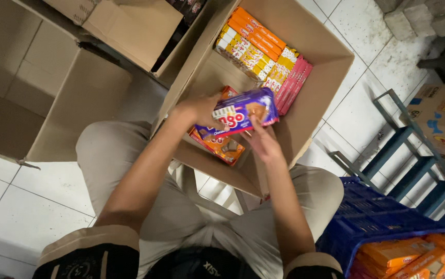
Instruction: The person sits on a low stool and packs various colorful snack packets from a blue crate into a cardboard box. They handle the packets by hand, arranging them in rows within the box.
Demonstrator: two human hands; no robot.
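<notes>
Both hands on purple biscuit pack [243, 112], held over open cardboard box [331, 57]. Left hand [200, 109] grips its left end, fingers curled around. Right hand [264, 142] under the right edge, fingers pressed against it. Orange pack [222, 147] directly beneath.

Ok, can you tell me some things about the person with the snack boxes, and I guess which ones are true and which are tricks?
1. Both hands hold a purple packet. True: the left hand grips its near end and the right hand supports it from below.
2. The cardboard box in front of the person has nothing in it. False: yellow, orange and pink packets stand in rows at its far side.
3. The blue crate holds orange packets. True.
4. The floor is carpet. False: it is white tile.
5. The purple packet is held above an orange packet. True.
</notes>
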